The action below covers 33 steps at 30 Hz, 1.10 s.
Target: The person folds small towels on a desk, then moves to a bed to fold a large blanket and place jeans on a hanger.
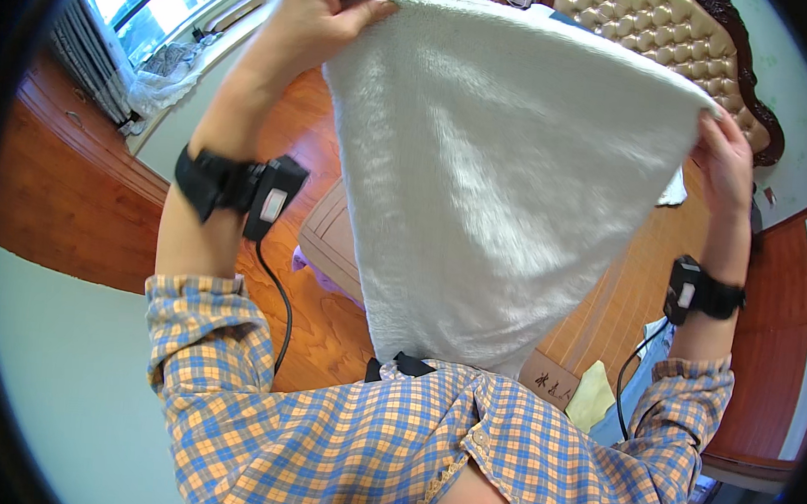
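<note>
A large white fleecy cloth (pixel 491 181) hangs spread between my two raised hands. My left hand (pixel 335 12) pinches its upper left corner between thumb and fingers, near the top of the view. At the upper right, my right hand (pixel 725 154) grips the other end of the top edge. The cloth sags in soft folds down to the front of my checked shirt, and its lower end is partly hidden there. Both my forearms carry a black strapped device with a cable.
A bed with a tan slatted mat (pixel 601 306) and a tufted headboard (pixel 653 25) lies behind and right of the cloth. A brown padded cushion (pixel 335 241) shows at the left over the wooden floor. Folded yellow fabric (pixel 592 395) lies at the lower right. A windowsill (pixel 199 73) holds bunched fabric.
</note>
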Motion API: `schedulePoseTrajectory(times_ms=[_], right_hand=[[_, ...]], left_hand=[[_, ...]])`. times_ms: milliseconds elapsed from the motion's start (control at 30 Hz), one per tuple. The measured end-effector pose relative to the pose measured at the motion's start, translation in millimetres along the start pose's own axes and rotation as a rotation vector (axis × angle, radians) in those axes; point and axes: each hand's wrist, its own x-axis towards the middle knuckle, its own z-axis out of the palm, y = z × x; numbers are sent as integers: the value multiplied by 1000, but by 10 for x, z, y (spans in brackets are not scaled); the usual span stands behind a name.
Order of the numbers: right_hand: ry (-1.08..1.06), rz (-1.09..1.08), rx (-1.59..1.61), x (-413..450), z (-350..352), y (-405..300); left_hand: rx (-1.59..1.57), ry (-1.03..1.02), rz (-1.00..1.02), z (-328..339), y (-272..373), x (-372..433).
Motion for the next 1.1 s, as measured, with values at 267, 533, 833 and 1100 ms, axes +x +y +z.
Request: schedulePoseTrajectory(times_ms=[267, 533, 833, 1100], right_hand=[[-73, -53, 111, 718, 188, 295], [-76, -219, 167, 196, 112, 175], [-409, 310, 99, -1647, -261, 1438], [-504, 756, 122, -2489, -359, 2016]], left_hand=[[227, 223, -208, 71, 40, 350], [355, 346, 10, -254, 692, -231], [124, -190, -302, 701, 1510, -1980], [-118, -499, -712, 1443, 1740, -2909]])
